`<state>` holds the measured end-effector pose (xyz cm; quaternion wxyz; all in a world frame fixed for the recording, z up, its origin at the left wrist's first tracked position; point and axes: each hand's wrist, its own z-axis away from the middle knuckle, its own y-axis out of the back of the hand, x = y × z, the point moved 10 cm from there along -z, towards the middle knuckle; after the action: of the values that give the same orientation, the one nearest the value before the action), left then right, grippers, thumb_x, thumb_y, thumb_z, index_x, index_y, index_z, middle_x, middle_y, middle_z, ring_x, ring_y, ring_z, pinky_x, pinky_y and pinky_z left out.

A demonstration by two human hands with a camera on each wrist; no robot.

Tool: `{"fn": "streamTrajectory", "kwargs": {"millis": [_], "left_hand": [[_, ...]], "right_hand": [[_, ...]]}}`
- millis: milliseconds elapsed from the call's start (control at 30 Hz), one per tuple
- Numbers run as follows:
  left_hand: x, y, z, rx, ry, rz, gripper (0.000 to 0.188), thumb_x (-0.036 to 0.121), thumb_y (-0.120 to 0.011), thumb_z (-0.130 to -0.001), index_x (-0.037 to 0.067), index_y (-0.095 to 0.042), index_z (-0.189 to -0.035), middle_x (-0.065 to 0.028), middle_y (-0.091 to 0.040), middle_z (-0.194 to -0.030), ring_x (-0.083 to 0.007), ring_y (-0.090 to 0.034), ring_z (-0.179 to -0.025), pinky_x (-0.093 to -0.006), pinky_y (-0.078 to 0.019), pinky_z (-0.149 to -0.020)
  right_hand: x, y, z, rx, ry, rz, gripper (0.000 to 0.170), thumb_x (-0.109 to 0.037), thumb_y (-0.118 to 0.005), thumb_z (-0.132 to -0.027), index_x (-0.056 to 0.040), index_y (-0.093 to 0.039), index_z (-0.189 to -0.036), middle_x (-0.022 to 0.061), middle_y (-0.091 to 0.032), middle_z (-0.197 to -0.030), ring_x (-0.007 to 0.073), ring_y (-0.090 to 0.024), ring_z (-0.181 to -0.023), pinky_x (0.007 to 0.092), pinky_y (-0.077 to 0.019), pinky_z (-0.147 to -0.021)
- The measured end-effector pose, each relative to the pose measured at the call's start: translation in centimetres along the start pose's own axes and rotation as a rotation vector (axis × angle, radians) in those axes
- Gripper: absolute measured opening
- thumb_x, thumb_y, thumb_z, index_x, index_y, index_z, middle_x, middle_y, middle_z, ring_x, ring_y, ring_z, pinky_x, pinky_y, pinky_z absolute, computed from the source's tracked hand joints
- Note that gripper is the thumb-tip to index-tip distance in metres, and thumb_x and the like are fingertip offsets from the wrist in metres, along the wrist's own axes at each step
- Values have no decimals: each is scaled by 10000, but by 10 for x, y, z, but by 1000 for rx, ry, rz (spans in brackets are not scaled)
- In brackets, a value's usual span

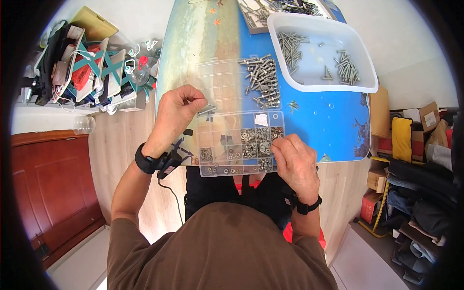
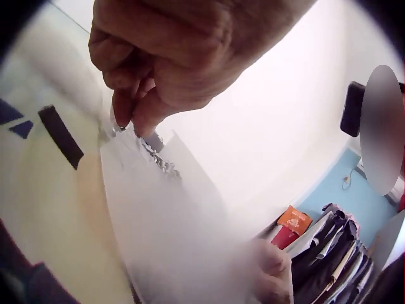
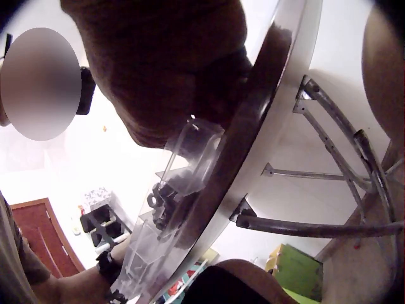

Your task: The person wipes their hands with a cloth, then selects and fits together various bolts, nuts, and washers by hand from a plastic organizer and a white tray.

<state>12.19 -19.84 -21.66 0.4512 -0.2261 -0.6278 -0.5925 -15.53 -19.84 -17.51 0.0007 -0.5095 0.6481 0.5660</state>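
A clear compartment box (image 1: 205,140) lies at the table's front edge, with nuts and washers (image 1: 249,135) in several of its cells. Its clear lid (image 1: 220,79) is folded back, and a pile of bolts (image 1: 263,77) lies on the lid's right side. My left hand (image 1: 181,108) pinches a bolt (image 1: 207,108) over the lid's near left part, thumb and forefinger close together. At the box's right edge my right hand (image 1: 297,162) has bent fingers right at the end cells. What lies under those fingertips is hidden, and I cannot tell whether they hold something.
A white plastic tub (image 1: 321,88) with loose bolts stands at the back right. Behind it is a box of more screws (image 1: 253,14). A cable (image 1: 174,193) hangs from the left wrist camera. Shelves with bottles (image 1: 140,75) stand left of the table, piled clothes (image 1: 420,193) to the right.
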Motion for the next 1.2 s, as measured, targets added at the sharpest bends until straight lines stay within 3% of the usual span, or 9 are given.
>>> {"fn": "streamTrajectory", "kwargs": {"millis": [67, 133, 433, 767, 967, 1200], "left_hand": [[2, 1, 4, 18, 0, -59, 78, 59, -764, -873, 22, -699, -852, 27, -645, -762, -54, -505, -648, -209, -423, -618], [14, 4, 7, 83, -140, -218, 69, 33, -778, -831, 24, -710, -839, 12, -637, -834, -72, -481, -653, -236, -413, -601], [24, -3, 10, 20, -222, -237, 67, -42, -700, -814, -9, -712, -872, -54, -614, -1012, -108, -522, -679, -265, -440, -613], [24, -1, 15, -32, -283, -205, 132, -66, -619, -838, -18, -715, -914, -114, -620, -1138, -145, -618, -739, -269, -501, -659], [26, 11, 22, 26, -249, -124, 235, -51, -619, -846, 6, -689, -1063, -132, -590, -1270, -136, -616, -743, -265, -494, -644], [28, 19, 31, 15, -253, -9, 255, -33, -617, -857, 12, -667, -1102, -125, -577, -1294, -108, -585, -750, -254, -489, -647]], "right_hand": [[1, -1, 1, -10, -14, 8, 142, -20, -746, -814, -47, -656, -920, 104, -579, -830, 314, -635, -701, 410, -511, -594], [1, -1, 1, -8, -12, 10, 145, -21, -747, -814, -48, -657, -923, 103, -579, -831, 314, -636, -702, 410, -511, -595], [1, 0, 1, -22, 0, 12, 137, -41, -747, -824, -49, -666, -935, 98, -585, -843, 311, -642, -712, 411, -520, -605], [-10, 6, -2, -43, 10, 57, 128, -55, -752, -826, -43, -702, -942, 92, -625, -919, 307, -661, -736, 407, -534, -624], [-9, 19, -11, -68, -45, 46, 136, -47, -741, -832, -38, -699, -961, 99, -647, -955, 323, -673, -769, 414, -543, -635], [-37, 14, -68, -180, 129, 146, 118, -59, -715, -855, -37, -685, -967, 105, -638, -906, 339, -654, -767, 427, -524, -629]]}}
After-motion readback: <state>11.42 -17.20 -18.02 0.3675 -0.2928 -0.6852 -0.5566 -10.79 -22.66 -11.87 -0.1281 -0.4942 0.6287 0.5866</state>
